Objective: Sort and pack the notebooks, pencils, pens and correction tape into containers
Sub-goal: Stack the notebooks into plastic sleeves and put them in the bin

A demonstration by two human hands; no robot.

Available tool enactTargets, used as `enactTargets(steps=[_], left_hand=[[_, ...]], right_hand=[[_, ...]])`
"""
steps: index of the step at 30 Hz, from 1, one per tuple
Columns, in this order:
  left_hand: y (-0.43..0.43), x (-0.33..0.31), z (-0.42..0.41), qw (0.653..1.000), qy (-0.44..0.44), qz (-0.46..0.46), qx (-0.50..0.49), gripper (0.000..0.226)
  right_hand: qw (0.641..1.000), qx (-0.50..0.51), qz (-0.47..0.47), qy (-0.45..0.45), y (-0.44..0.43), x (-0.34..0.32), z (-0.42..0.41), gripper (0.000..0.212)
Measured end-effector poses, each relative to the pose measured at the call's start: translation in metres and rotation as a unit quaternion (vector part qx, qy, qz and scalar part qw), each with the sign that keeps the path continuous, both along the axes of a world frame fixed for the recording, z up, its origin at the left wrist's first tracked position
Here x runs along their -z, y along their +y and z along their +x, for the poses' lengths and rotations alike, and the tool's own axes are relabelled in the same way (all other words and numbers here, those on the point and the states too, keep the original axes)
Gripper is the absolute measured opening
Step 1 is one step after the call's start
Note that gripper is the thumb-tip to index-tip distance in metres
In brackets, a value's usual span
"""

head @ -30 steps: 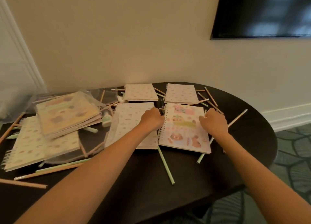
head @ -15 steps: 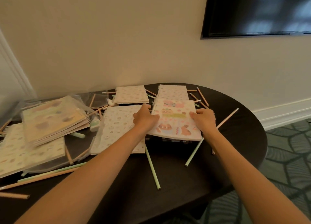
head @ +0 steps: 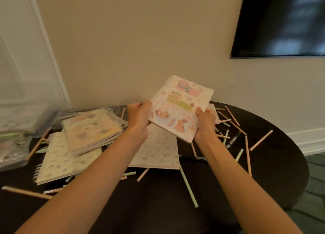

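Barely started, tbh
Your left hand [head: 139,114] and right hand [head: 205,121] grip one spiral notebook [head: 181,108]; other notebooks [head: 91,130], pencils [head: 188,188] lie loose on the desk [head: 158,207] below.

A notebook [head: 181,108] is held above the table [head: 158,207], over a flat notebook [head: 158,151]. A stack of notebooks [head: 91,128] lies left of it; pencils [head: 248,156] are scattered right.

Cartoon notebook [head: 181,108] held clear above the table [head: 158,207], both hands on it.
I see left hand [head: 139,116] gripping its spiral edge at 9 o'clock and right hand [head: 205,122] gripping its 4 o'clock corner, cover tilted toward me. Patterned notebook [head: 158,151] lies flat beneath at 6. Notebook stack [head: 91,130] at 9, loose pencils [head: 248,154] scattered at 3.
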State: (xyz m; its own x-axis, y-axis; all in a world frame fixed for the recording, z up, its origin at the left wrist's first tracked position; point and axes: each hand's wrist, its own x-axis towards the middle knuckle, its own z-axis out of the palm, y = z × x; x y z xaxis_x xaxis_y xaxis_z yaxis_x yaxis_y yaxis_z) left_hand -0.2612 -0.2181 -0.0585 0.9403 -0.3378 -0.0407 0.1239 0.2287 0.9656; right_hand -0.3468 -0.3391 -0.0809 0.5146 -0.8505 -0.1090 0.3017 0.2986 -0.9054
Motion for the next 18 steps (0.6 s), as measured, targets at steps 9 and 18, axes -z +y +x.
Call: enactTargets(steps=[9,18], left_hand=[[0.069,0.026,0.012,0.994,0.059,-0.033,-0.091,0.039],[0.146,0.007,0.074,0.994,0.035,0.062,0.083,0.036]], right_hand=[[0.994,-0.1,-0.007,-0.033,0.073,0.01,0.044,0.023],[0.956,-0.277,-0.089,0.04,0.063,0.001,0.028,0.017]])
